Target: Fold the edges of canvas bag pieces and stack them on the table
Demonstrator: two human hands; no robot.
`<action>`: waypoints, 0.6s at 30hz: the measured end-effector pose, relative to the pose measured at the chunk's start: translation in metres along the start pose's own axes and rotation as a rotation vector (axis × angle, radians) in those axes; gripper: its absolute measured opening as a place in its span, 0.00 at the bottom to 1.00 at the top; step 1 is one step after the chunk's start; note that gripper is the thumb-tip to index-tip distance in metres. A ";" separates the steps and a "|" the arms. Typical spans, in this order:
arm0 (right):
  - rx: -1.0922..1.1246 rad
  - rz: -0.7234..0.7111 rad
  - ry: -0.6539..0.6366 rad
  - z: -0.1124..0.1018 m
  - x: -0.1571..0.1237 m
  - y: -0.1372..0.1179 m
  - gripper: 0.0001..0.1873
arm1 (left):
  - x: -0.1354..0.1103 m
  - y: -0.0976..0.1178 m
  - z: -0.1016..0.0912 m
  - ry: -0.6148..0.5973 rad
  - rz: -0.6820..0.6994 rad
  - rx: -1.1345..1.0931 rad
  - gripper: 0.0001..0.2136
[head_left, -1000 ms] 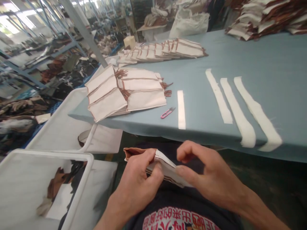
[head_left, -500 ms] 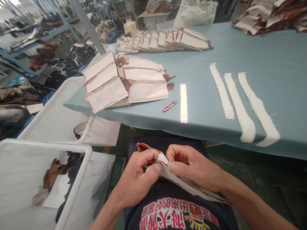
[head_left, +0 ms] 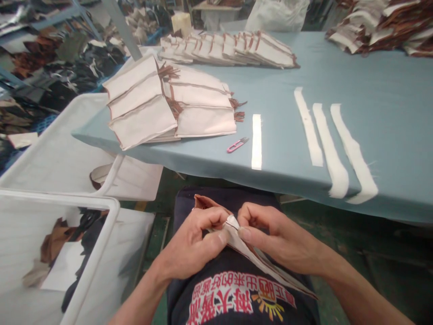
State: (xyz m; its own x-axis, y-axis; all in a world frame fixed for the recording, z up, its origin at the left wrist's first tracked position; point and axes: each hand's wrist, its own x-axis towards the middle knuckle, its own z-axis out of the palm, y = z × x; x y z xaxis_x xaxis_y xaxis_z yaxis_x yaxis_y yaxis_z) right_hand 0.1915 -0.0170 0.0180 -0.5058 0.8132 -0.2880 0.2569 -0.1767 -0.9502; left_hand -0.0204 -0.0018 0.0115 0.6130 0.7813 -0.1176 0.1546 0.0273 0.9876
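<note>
Both hands pinch a cream, brown-edged fabric piece (head_left: 255, 256) over the lap, below the tabletop (head_left: 209, 164).
The left hand (head_left: 194, 243) has thumb and forefinger closed on the edge; the right hand (head_left: 275, 237), fingers curled in, pinches just beside it. From the grip, the piece runs to a brown corner at 10 o'clock and a thin end at 4 o'clock. Best practice here, I judge, is keeping both pinches close, the layers flush and the pull light, so the edge doesn't twist. Pink thread snips (head_left: 237, 145) lie at 12 o'clock. The lower fingers and the fabric's underside are hidden; the right thumb covers part of the edge, and the frame crops both forearms.
</note>
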 end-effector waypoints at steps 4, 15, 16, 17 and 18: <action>-0.184 -0.015 0.056 0.001 -0.005 -0.010 0.10 | 0.001 0.001 0.004 0.047 -0.045 -0.002 0.07; -0.500 -0.154 0.194 0.007 -0.009 -0.008 0.07 | 0.010 0.017 0.006 0.064 -0.056 0.174 0.05; -0.512 -0.156 0.221 0.008 -0.008 -0.006 0.06 | 0.010 0.016 0.006 0.060 -0.065 0.188 0.05; -0.503 -0.148 0.241 0.008 -0.008 -0.004 0.06 | 0.011 0.016 0.006 0.057 -0.077 0.188 0.05; -0.475 -0.134 0.249 0.009 -0.007 -0.003 0.06 | 0.011 0.015 0.005 0.049 -0.089 0.175 0.06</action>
State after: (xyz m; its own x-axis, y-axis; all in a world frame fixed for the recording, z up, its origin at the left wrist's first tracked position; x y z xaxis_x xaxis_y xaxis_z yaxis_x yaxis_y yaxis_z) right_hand 0.1873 -0.0273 0.0218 -0.3643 0.9282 -0.0761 0.5759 0.1603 -0.8016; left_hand -0.0073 0.0037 0.0245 0.5532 0.8100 -0.1944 0.3412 -0.0074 0.9400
